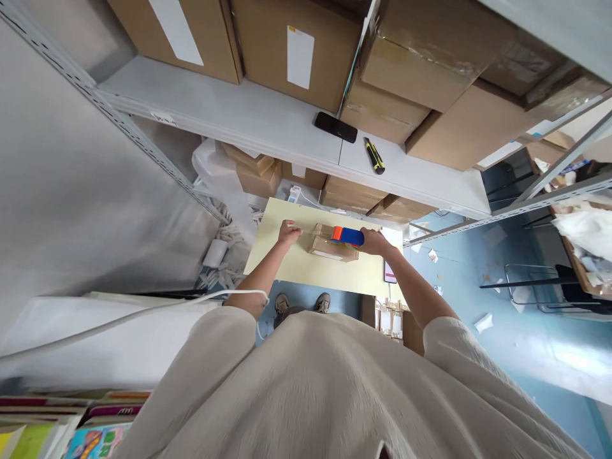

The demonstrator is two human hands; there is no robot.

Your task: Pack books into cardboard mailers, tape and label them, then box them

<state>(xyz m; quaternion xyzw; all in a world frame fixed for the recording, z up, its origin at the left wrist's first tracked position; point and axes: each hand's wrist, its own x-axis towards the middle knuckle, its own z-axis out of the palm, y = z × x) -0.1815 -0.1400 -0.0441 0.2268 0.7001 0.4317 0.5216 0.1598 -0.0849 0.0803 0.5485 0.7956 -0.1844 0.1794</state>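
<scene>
A small brown cardboard box [326, 246] lies on the pale yellow table in front of me, with shiny clear tape on its top. My right hand [375, 242] grips a blue and orange tape dispenser [351, 236], which is over the box's right part; its orange end points left. To the left of the box, my left hand [289, 233] is raised with its fingers pinched together, apart from the box. What it pinches, if anything, is too small to make out.
The yellow table [272, 255] carries a phone [389, 273] at its right edge. Above it, a grey shelf [287, 137] holds large cartons, a black phone [335, 127] and a yellow-black utility knife [373, 155]. A white cable [191, 298] crosses by my left arm.
</scene>
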